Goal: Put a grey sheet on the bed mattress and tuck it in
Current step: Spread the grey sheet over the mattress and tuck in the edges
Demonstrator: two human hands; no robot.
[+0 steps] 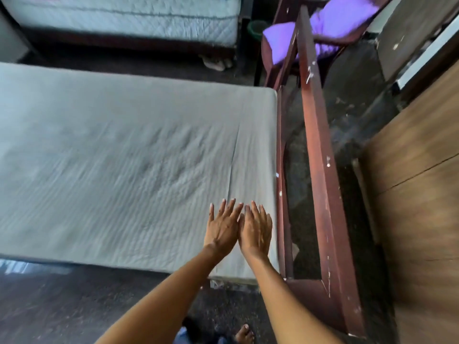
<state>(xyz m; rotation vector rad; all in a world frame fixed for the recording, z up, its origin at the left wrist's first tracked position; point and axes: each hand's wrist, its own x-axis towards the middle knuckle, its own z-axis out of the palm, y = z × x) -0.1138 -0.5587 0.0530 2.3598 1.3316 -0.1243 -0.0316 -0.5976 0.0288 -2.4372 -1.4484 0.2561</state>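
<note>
There was one view, from a camera worn on the person's head. It looked forward and steeply down from beside the near edge of the bed (231,273), close enough that the grey sheet (111,157) filled the left and middle of the picture. The wooden bed frame (320,145) ran up the right side, a second mattress (124,18) crossed the top, and a bare foot (244,335) showed at the bottom.
</note>
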